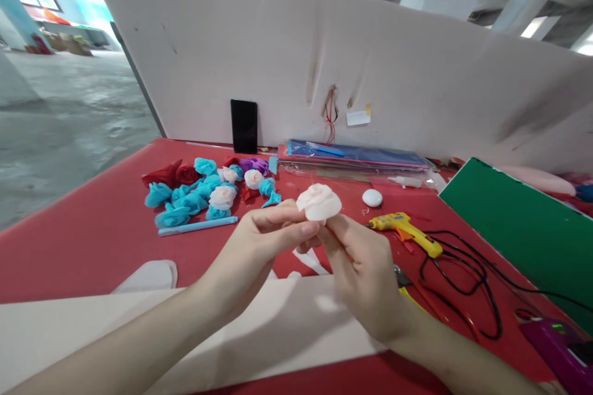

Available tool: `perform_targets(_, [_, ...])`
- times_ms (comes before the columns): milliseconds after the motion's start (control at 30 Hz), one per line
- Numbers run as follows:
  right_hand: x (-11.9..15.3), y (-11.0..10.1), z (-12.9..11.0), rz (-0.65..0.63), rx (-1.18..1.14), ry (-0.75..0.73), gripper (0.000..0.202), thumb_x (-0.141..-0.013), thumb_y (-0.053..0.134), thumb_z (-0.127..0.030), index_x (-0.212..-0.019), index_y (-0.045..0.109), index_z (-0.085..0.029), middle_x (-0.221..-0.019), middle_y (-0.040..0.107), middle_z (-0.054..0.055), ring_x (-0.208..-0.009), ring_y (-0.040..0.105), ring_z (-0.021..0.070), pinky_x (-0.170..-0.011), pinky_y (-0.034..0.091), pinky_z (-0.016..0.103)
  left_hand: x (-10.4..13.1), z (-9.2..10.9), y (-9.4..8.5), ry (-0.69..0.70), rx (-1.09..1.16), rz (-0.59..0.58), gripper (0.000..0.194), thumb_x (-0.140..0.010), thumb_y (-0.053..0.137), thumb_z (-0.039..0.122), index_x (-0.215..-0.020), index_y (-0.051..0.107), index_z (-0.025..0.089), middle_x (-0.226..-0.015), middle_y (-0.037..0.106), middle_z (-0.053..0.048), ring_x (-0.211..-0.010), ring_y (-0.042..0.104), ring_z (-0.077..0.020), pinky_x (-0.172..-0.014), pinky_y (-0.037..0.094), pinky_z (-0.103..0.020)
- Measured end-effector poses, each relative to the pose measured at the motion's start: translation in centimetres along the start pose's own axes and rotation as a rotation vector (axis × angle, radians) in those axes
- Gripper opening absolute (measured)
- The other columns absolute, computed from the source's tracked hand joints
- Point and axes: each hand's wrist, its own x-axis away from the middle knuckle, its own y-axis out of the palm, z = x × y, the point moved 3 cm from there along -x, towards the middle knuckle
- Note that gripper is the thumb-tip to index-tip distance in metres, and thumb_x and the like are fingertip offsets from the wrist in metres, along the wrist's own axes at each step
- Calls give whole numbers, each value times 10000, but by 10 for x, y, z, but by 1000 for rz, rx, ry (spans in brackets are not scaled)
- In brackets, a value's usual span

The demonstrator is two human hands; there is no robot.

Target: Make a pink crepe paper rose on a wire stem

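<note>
On the red tabletop, a long pale sheet runs along the near side from the left edge, passing beneath both forearms. Just beyond it, at left, lie rounded white pieces, one overlapping another. Farther off, a cluster of crumpled flowers in blue, red, pale pink and purple is heaped together, with a light-blue pen along its near side. Behind the cluster, a black phone-like slab leans upright against the white panel.

At the centre, the left hand pinches the left underside of a pale pink flower between thumb and forefinger; the flower is raised above the tabletop, bloom upward. White scraps lie below it. The right hand meets it from the other side, fingers pinched together at the flower's base.

Farther right are a white rounded object, a yellow glue gun, its black cable looping toward a green board, and a purple device at the near right.
</note>
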Motion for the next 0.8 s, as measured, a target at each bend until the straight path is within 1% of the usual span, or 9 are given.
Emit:
perform_targets(100, [-3, -4, -3, -47, -176, 156, 274, -918, 419, -181, -733, 615, -129, -682, 663, 30, -651, 605, 102, -610, 439, 189, -1, 1, 0, -1, 30, -44, 106, -762, 631, 219, -681, 689, 183, -614, 503, 20, -638, 446, -98, -639, 395, -201])
perform_targets(200, [-3, -6, -5, -103, -321, 247, 295, -928, 416, -205, -727, 626, -153, -637, 654, -17, -600, 586, 60, -582, 426, 144, -1, 1, 0, 0, 45, -88, 135, -789, 598, 220, -679, 666, 185, -580, 491, 26, -591, 443, -91, -609, 388, -210])
perform_targets(300, [-2, -4, -5, -135, -407, 310, 275, -929, 422, -216, -768, 642, -180, -613, 641, -48, -596, 574, 45, -545, 409, 122, 0, 1, 1, 2, -22, -91, 174, -797, 598, 258, -650, 650, 178, -549, 516, 21, -563, 440, -96, -542, 360, -217])
perform_targets(400, [0, -1, -5, -156, -431, 343, 224, -911, 451, -190, -810, 650, -189, -609, 625, -55, -621, 576, 45, -501, 379, 120, 3, 1, 0, 14, -120, -51, 261, -811, 589, 305, -588, 639, 179, -505, 537, 23, -524, 424, -93, -523, 342, -229])
perform_targets(467, [1, 0, -5, -164, -443, 362, 209, -898, 471, -168, -794, 651, -189, -616, 624, -56, -624, 565, 42, -478, 356, 121, 4, 1, -1, 16, -152, -28, 307, -815, 586, 327, -550, 632, 178, -485, 537, 25, -502, 415, -91, -523, 337, -239])
perform_targets(567, [1, 1, -6, -166, -492, 391, 235, -906, 455, -166, -763, 641, -187, -621, 628, -59, -577, 526, 35, -479, 349, 128, 5, 0, -2, 15, -168, -15, 324, -820, 581, 348, -553, 647, 179, -478, 538, 26, -497, 420, -93, -542, 350, -247])
perform_targets(667, [0, 1, -7, -181, -581, 393, 267, -928, 418, -203, -755, 620, -180, -587, 618, -52, -547, 500, 55, -539, 388, 155, 5, 0, -2, 5, -158, -14, 318, -822, 578, 360, -571, 665, 184, -463, 543, 28, -469, 420, -94, -567, 382, -257])
perform_targets(800, [-2, 2, -5, -236, -748, 376, 311, -942, 388, -247, -685, 552, -183, -535, 593, -38, -582, 514, 96, -652, 425, 223, 5, 2, 1, -42, -93, -37, 358, -821, 573, 363, -510, 631, 197, -366, 527, 26, -462, 463, -117, -547, 395, -250])
